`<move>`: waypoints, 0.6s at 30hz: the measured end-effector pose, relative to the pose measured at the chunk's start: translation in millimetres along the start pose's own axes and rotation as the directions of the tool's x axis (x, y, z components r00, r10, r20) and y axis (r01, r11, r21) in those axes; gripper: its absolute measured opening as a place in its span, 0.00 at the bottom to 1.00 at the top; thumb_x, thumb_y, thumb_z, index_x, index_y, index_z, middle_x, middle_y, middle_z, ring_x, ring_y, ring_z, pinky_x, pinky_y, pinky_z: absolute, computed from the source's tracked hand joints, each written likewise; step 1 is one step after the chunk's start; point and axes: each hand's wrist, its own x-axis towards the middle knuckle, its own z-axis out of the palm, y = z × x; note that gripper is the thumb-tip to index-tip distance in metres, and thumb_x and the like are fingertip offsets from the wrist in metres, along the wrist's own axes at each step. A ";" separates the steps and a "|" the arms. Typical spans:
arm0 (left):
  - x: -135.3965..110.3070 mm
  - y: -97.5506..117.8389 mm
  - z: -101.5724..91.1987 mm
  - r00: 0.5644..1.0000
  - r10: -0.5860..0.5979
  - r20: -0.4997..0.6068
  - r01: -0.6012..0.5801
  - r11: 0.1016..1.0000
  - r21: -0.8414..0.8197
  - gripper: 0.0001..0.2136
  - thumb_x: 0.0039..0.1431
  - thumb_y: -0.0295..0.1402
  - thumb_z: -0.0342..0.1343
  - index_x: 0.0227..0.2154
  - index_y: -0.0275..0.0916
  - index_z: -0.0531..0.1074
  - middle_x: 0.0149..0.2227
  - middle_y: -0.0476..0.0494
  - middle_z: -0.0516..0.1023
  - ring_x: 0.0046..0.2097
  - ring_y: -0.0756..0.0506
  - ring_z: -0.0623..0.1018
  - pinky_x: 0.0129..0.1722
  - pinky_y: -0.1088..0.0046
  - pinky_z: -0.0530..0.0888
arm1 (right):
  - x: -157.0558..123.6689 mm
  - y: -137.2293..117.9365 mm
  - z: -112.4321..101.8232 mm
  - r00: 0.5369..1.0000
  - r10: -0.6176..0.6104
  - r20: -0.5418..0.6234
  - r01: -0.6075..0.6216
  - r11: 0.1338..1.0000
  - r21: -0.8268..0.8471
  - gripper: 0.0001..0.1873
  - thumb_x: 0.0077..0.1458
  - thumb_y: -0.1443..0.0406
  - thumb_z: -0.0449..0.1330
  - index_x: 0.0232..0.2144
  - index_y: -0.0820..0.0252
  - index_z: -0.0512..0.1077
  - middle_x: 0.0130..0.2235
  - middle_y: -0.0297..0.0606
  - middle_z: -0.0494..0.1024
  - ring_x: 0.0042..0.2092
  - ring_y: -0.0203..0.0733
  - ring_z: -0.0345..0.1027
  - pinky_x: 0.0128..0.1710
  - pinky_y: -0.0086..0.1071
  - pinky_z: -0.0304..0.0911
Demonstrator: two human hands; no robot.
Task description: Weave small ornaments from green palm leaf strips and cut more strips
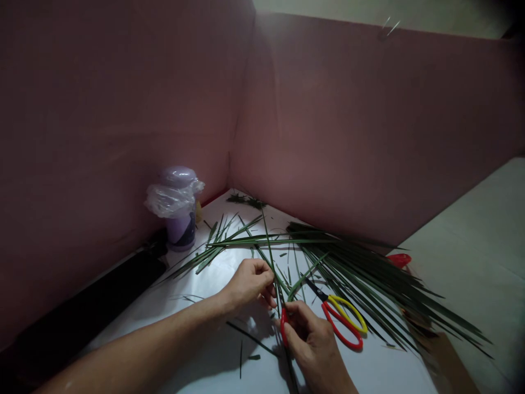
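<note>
The scissor handles (343, 319) are glossy plastic, leaf strips (356, 273) smooth, wrap (170, 200) crinkled plastic, walls (348, 120) perhaps matt cloth.

At five o'clock the right hand (315, 338) is hiding much of a red-handled tool (283, 327), at eight crumpled plastic (169, 201) is veiling part of a lilac container (175, 227), and the bottom edge is cutting off the left forearm (156, 342).

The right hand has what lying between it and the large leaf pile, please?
Scissors with yellow and red handles lie there, as the head view shows.

Dim light, blackened upper-right corner — soft shadows, tabletop (197, 285) sheen
</note>
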 end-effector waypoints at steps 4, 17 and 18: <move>-0.4 -1.6 0.4 1.000 0.005 0.002 -0.005 1.000 0.018 0.04 0.46 0.31 0.49 0.22 0.35 0.63 0.18 0.50 0.71 0.19 0.49 0.74 0.16 0.79 0.67 | 0.2 -0.9 0.1 1.000 -0.005 0.003 0.005 1.000 0.002 0.07 0.50 0.62 0.55 0.27 0.61 0.67 0.20 0.31 0.68 0.22 0.33 0.59 0.19 0.24 0.52; 4.3 -12.2 2.4 1.000 0.002 0.028 0.000 0.996 -0.086 0.02 0.45 0.29 0.49 0.23 0.36 0.63 0.17 0.51 0.70 0.18 0.49 0.73 0.16 0.77 0.68 | 0.4 -3.7 -0.6 0.999 0.034 0.023 -0.035 0.999 0.042 0.08 0.50 0.62 0.54 0.29 0.61 0.67 0.23 0.34 0.73 0.24 0.35 0.63 0.22 0.25 0.56; 4.3 -12.5 2.8 1.000 -0.002 0.028 0.004 0.997 -0.083 0.02 0.45 0.30 0.49 0.23 0.36 0.63 0.17 0.51 0.70 0.18 0.49 0.73 0.16 0.77 0.68 | 0.5 -4.3 -1.0 0.999 0.041 0.028 -0.043 0.998 0.037 0.07 0.50 0.62 0.54 0.29 0.61 0.67 0.23 0.35 0.73 0.24 0.35 0.63 0.22 0.25 0.56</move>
